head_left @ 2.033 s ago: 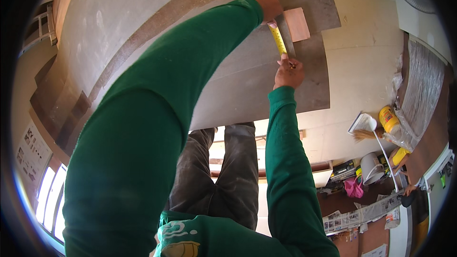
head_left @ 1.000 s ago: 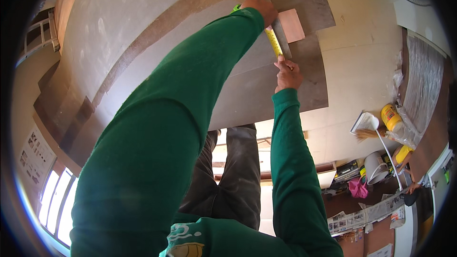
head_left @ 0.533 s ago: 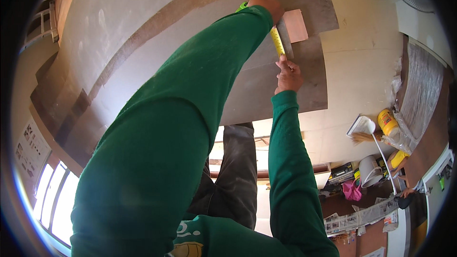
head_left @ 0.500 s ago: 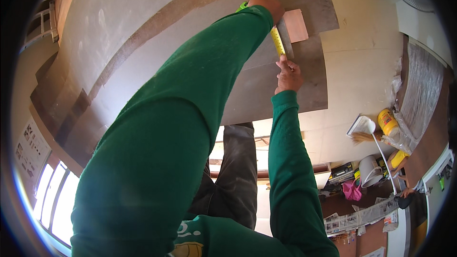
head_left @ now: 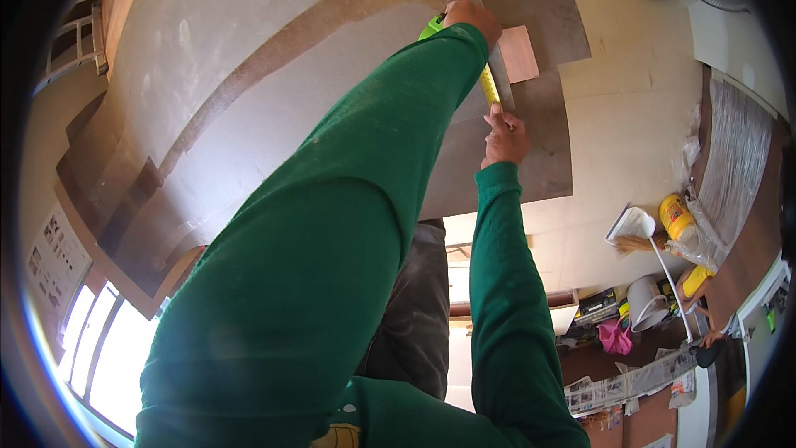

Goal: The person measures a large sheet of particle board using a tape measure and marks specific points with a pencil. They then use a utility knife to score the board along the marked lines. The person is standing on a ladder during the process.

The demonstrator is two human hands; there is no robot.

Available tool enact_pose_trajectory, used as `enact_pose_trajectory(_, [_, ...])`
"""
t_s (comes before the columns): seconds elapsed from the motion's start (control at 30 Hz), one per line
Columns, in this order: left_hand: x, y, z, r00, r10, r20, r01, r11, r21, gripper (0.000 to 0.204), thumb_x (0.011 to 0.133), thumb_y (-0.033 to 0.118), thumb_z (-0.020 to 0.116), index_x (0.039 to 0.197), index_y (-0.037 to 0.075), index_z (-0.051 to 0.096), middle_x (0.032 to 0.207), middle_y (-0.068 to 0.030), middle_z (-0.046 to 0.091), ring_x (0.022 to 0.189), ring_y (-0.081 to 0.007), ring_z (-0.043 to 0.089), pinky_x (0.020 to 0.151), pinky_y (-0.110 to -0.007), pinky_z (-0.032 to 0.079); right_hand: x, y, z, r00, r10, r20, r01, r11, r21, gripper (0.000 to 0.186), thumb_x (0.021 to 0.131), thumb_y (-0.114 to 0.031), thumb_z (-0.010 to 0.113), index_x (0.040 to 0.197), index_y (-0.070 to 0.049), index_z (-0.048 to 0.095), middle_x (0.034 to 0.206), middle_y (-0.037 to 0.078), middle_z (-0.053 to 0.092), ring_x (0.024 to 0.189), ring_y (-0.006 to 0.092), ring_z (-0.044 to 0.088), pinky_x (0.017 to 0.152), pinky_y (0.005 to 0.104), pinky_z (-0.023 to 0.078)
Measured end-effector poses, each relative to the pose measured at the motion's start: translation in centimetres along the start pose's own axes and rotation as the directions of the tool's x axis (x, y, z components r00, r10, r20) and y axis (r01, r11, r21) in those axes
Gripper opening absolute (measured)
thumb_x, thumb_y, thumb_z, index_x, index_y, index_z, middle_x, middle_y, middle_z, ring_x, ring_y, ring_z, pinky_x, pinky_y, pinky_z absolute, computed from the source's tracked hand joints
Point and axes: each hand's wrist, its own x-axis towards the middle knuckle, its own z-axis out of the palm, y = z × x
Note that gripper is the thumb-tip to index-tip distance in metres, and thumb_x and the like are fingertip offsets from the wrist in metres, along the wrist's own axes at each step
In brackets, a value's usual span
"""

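Observation:
My left hand [head_left: 474, 20] is closed at the far end of a tape measure, whose green case [head_left: 432, 27] shows just left of my fingers. Its yellow blade [head_left: 490, 88] comes out from behind my left wrist and runs toward me. At the near end of the blade, my right hand [head_left: 506, 139] pinches the tip between thumb and fingers. Under both hands lies a large grey-brown sheet [head_left: 365, 91] with a curved brown band. A small pinkish rectangular piece [head_left: 520, 55] rests on it, right of the blade. My left sleeve hides part of the sheet.
A beige floor [head_left: 630, 141] stretches to the right. There stand a white dustpan [head_left: 634, 222] with a broom, a yellow tub [head_left: 676, 214], a grey bucket [head_left: 647, 303] and a plastic-wrapped stack [head_left: 736, 158]. At the far left is a metal ladder-like frame [head_left: 79, 46].
My left hand and forearm have shifted slightly right and nearer in the view. My right hand has also shifted slightly nearer, still pinching the blade. The whole view has moved a little.

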Motion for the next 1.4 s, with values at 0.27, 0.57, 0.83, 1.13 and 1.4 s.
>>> enact_pose_trajectory(0.27, [-0.3,0.4,-0.1,1.000,-0.028,-0.013,0.027,0.999,-0.016,0.020,0.086,0.025,0.074,0.102,0.014,0.078,0.100,-0.0031,0.076,0.098,-0.0254,0.074,0.077,-0.038,0.059,0.1,0.0,0.1,1.000,0.000,-0.001,0.000,1.000,0.025,0.030,0.086,-0.022,0.082,0.091,0.002,0.064,0.086,0.010,0.069,0.080,0.0205,0.071,0.076,0.0293,0.055])
enact_pose_trajectory(0.57, [-0.2,0.5,-0.8,1.000,-0.014,0.027,0.015,0.999,-0.030,0.019,0.087,0.022,0.073,0.103,0.013,0.078,0.100,-0.0038,0.076,0.098,-0.0264,0.074,0.076,-0.039,0.059,0.1,-1.5,-0.3,0.996,0.065,0.052,-0.063,0.997,-0.051,0.030,0.085,-0.021,0.083,0.095,0.001,0.064,0.088,0.010,0.070,0.082,0.0205,0.074,0.058,0.0296,0.051])
enact_pose_trajectory(0.83, [-0.2,0.5,-0.9,1.000,0.002,0.019,-0.002,1.000,-0.022,0.018,0.086,0.020,0.072,0.101,0.012,0.078,0.099,-0.0053,0.076,0.096,-0.0268,0.074,0.075,-0.039,0.059,0.6,-1.5,-0.4,0.994,0.096,0.061,-0.092,0.994,-0.067,0.029,0.085,-0.019,0.083,0.095,0.001,0.064,0.087,0.010,0.072,0.081,0.0203,0.074,0.057,0.0292,0.049])
enact_pose_trajectory(1.13, [0.3,0.6,-0.9,0.999,-0.007,0.054,0.008,1.000,-0.014,0.018,0.085,0.020,0.073,0.101,0.012,0.078,0.098,-0.0056,0.076,0.096,-0.0262,0.074,0.075,-0.038,0.059,0.5,-1.4,-0.3,0.995,0.088,0.056,-0.086,0.995,-0.041,0.027,0.085,-0.018,0.082,0.093,0.001,0.065,0.085,0.010,0.072,0.078,0.0198,0.073,0.055,0.0288,0.049])
enact_pose_trajectory(1.4, [0.3,0.7,-0.6,0.999,-0.012,0.042,0.012,1.000,0.003,0.017,0.088,0.018,0.069,0.101,0.014,0.078,0.100,-0.0054,0.076,0.098,-0.0257,0.074,0.077,-0.037,0.059,0.6,-1.5,-0.3,0.993,0.106,0.053,-0.103,0.993,-0.059,0.026,0.087,-0.017,0.081,0.094,0.002,0.066,0.086,0.010,0.073,0.079,0.0193,0.073,0.056,0.0294,0.050])
